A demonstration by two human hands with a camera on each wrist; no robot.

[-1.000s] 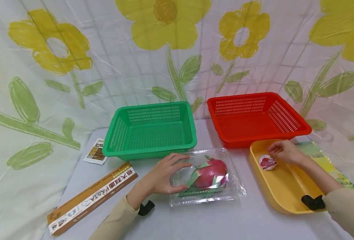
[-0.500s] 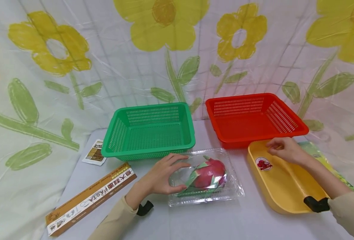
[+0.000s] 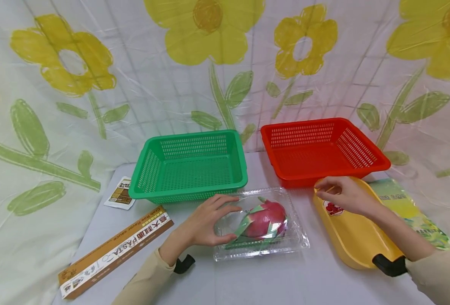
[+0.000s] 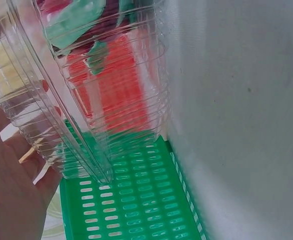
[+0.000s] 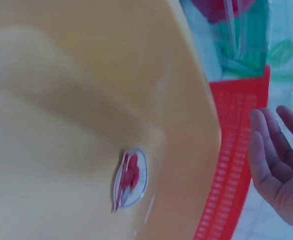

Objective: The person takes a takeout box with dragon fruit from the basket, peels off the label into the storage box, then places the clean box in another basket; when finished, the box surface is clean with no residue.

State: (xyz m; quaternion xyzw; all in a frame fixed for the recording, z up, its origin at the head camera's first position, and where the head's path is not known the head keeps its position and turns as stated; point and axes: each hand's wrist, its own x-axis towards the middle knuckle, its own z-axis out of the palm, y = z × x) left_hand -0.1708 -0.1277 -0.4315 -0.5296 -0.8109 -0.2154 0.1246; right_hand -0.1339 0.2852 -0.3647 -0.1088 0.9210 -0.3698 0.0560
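A clear plastic box [image 3: 228, 220] sits on the table with a pink and green dragon fruit [image 3: 268, 222] inside. My left hand [image 3: 209, 222] grips its left side, thumb at the front and fingers behind; the left wrist view shows the fingers along the ridged wall. My right hand [image 3: 343, 195] is over the far left rim of a yellow tray [image 3: 365, 237], its fingers loosely bent with nothing between them in the right wrist view. Inside that tray, against its left side, is a round white sticker with a red fruit picture [image 5: 130, 179], partly covered by the right hand in the head view.
Behind the box stand a green basket [image 3: 194, 171] and a red basket [image 3: 316, 154]. A long pasta box [image 3: 116, 253] and a small packet [image 3: 120, 193] lie at left. A yellow-green printed sheet [image 3: 407, 212] lies beyond the tray. A flowered curtain [image 3: 194, 89] hangs behind.
My right hand has moved left over the tray, towards its rim, and now overlaps the sticker. The sticker has turned slightly. My left hand has stayed on the box.
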